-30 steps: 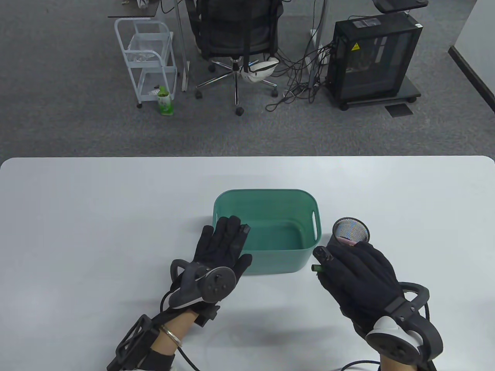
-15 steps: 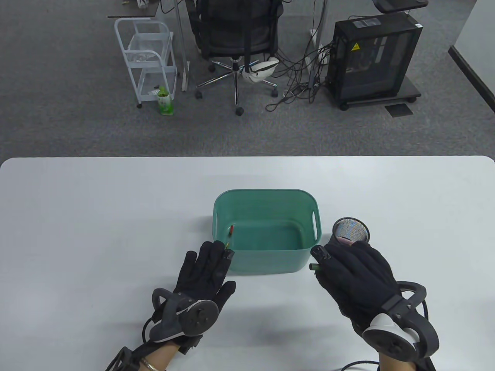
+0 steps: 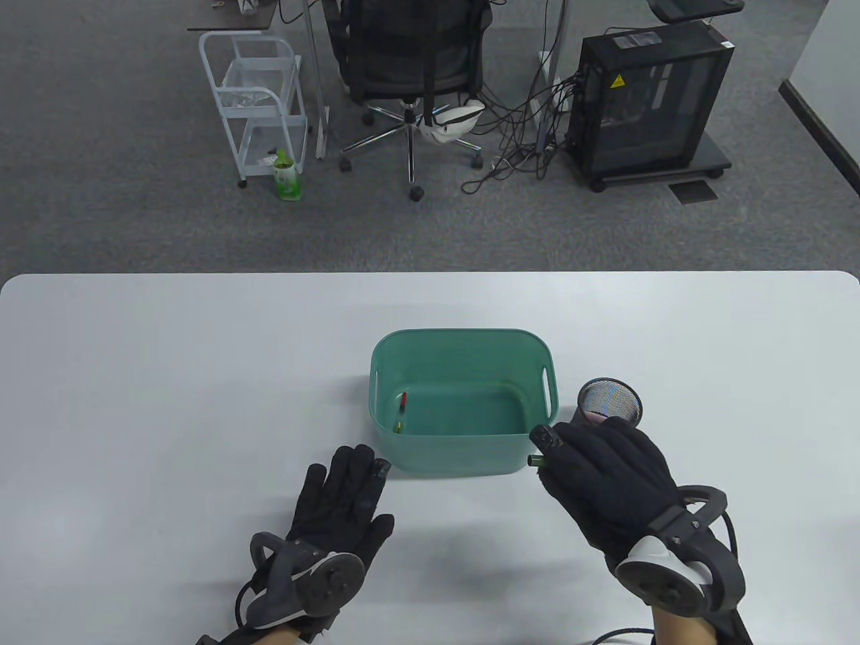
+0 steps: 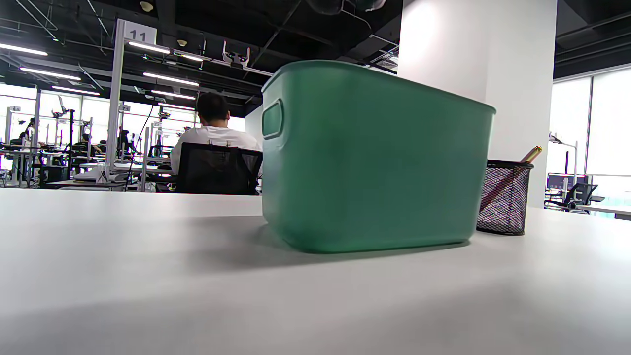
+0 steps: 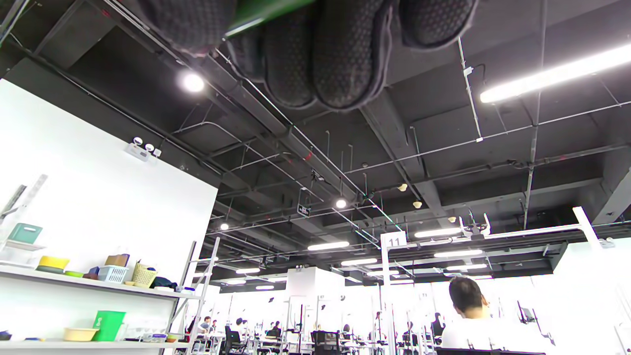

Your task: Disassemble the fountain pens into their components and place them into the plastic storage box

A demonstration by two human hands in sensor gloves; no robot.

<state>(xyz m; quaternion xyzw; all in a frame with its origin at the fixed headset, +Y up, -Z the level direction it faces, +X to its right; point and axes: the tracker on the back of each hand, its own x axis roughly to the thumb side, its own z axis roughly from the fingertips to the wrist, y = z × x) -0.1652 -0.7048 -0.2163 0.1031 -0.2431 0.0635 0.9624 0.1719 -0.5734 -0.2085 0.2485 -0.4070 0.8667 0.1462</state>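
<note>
white table (image 3: pixel 168 376): left grip (image 3: pixel 339 494) released flat by green box (image 3: pixel 463 342), right grip (image 3: pixel 605 470) grasping green pen part (image 3: pixel 535 461)

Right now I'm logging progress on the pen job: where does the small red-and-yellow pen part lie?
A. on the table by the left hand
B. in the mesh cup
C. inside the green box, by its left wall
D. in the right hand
C: the table view shows the small pen part on the floor of the green box, by its left wall.
</note>
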